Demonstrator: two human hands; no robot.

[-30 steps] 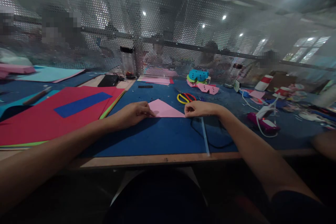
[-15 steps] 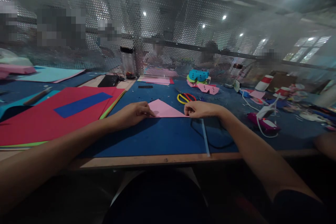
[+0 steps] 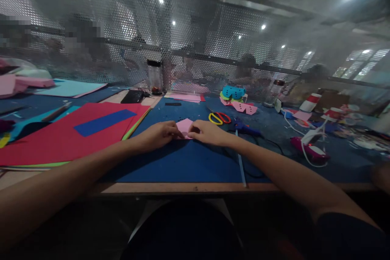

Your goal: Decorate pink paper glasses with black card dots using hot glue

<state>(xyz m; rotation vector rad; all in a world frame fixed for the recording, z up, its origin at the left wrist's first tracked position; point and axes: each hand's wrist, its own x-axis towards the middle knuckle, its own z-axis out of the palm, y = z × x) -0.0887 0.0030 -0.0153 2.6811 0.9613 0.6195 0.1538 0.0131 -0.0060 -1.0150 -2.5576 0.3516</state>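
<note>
A small pink sheet of paper point(image 3: 184, 125) lies on the blue mat in front of me, its peak pointing away. My left hand point(image 3: 164, 133) has its fingers closed at the paper's left side. From the right, my right hand point(image 3: 204, 131) pinches the paper, with a curled part between the two hands. Fingers cover both sides of the sheet. Just beyond my right hand lie scissors point(image 3: 219, 118) with yellow and red handles. A blue glue gun point(image 3: 246, 127) rests to the right, with a pale glue stick point(image 3: 241, 166) running toward the table edge.
Red sheets point(image 3: 45, 138) with a blue strip point(image 3: 105, 122) on top are stacked at left. A phone point(image 3: 133, 96) and a glass jar point(image 3: 155, 77) stand behind. Blue and pink cut-paper shapes point(image 3: 233, 92) sit at the back. A magenta glue gun point(image 3: 309, 149) with white cord lies right.
My right hand has moved left, bringing the paper's right corner in toward my left hand. The blue glue gun now shows more fully. The view has shifted slightly.
</note>
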